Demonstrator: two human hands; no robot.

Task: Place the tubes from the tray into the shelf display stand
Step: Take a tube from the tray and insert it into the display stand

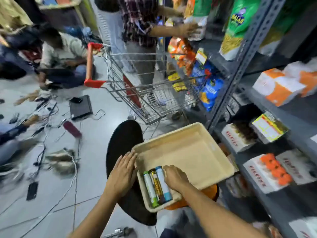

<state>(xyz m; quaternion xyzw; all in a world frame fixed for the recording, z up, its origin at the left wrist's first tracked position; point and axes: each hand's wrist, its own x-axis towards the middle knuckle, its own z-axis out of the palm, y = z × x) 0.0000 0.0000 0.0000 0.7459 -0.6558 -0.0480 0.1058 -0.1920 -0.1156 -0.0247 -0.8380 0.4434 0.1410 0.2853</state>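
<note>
A beige tray (188, 152) rests on a black round stool. Three tubes lie side by side in its near left corner: a white and green one (150, 188), a brown and gold one (157, 186) and a white and blue one (163, 183). My right hand (175, 177) lies palm down inside the tray, touching the blue tube's right side, fingers curled over it. My left hand (122, 174) presses flat against the tray's left outer wall, fingers together, holding nothing. The grey metal shelf (247, 48) stands to the right.
A wire shopping cart (151, 93) with red handles stands beyond the stool, full of snack bags. A standing person reaches into the shelf behind it. Other people sit on the floor at left among cables, phones and a laptop (80, 107). Boxes fill the lower shelves.
</note>
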